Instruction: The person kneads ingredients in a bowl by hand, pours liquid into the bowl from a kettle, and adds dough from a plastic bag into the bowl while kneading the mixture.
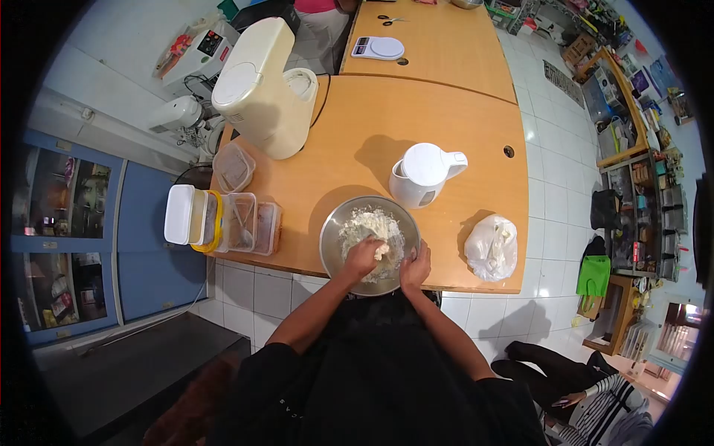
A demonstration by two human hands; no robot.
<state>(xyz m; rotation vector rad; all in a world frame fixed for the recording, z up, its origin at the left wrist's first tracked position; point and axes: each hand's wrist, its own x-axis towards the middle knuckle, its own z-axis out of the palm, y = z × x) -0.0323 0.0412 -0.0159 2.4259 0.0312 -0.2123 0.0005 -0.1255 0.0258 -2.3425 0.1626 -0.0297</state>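
Note:
A metal mixing bowl point(329, 239) stands at the front edge of the wooden table, with loose white flour point(370, 221) spread inside it. My left hand point(361, 259) is down in the bowl, its fingers curled on a pale, crumbly clump of dough point(381, 251). On the bowl's right side, my right hand point(416, 267) grips the rim, thumb toward the inside. Just behind the bowl is a white electric kettle point(425, 167), its handle pointing right. To the right lies a knotted white plastic bag point(492, 249), its contents unclear.
Stacked plastic containers point(239, 223) and a large cream-coloured machine point(260, 97) occupy the table's left side. A kitchen scale point(379, 47) and scissors point(390, 20) lie on the far table point(446, 52). One person point(320, 26) is at the back; another point(595, 409) is at lower right.

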